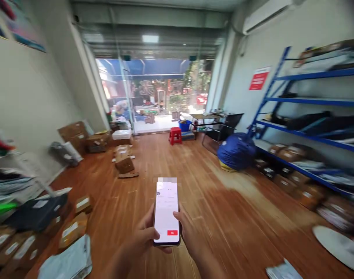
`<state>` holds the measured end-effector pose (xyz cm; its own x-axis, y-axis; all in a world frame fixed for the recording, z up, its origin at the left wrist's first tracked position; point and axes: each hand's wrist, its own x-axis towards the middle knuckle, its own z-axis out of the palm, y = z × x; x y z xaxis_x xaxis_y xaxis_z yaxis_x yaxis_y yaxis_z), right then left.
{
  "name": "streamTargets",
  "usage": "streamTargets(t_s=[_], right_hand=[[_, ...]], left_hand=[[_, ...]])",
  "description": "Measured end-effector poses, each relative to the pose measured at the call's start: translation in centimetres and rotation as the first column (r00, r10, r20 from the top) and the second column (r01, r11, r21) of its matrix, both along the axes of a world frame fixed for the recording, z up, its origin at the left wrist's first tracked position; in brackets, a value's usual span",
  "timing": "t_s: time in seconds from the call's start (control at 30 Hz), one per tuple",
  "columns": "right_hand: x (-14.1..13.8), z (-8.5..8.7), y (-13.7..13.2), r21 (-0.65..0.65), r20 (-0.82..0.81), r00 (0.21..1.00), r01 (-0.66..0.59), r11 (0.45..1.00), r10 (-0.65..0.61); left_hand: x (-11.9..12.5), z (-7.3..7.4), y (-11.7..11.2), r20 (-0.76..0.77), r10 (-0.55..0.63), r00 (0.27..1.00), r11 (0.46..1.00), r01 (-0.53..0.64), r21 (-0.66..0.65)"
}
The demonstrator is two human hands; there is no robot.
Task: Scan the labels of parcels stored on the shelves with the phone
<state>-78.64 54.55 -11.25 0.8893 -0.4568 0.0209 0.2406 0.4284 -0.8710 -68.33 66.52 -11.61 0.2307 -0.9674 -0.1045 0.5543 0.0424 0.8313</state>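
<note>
Smartphone (166, 209), head view: held in both hands at lower centre, above a brown plank floor (156, 159). Left hand (146, 230) grasps its left edge, thumb at the lower corner. Right hand (190, 232) grasps the right edge, thumb over the lit screen (166, 217). Pale walls (25, 85) flank a bright front opening (162, 93) beneath a slatted shutter (171, 48). Parcels (73, 230) lie along the left; blue shelving (313, 102) stands at right, a blue sack (236, 151) near it. A red stool (175, 135) stands near the opening. Fingers behind the phone are mostly hidden; screen text is illegible. Both sides are blurred. Shelving is cut off at right, as is a white rounded object (334, 244), identity undetermined.
</note>
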Motion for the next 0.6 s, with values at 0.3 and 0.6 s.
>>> streamTargets(t_s=[0.3,0.6], right_hand=[[-4.6,-3.5,-10.2,0.008,-0.084,0.935,0.346,0.938,-0.344],[-6.5,-6.8,-25.9,0.119,-0.01,0.733,0.676,0.727,-0.68]], left_hand=[[-0.7,-3.2,-15.0,-0.117,-0.385,0.916,0.923,0.385,-0.018],[-2.3,-5.3,-37.4,0.127,-0.687,0.716,0.714,0.631,0.304]])
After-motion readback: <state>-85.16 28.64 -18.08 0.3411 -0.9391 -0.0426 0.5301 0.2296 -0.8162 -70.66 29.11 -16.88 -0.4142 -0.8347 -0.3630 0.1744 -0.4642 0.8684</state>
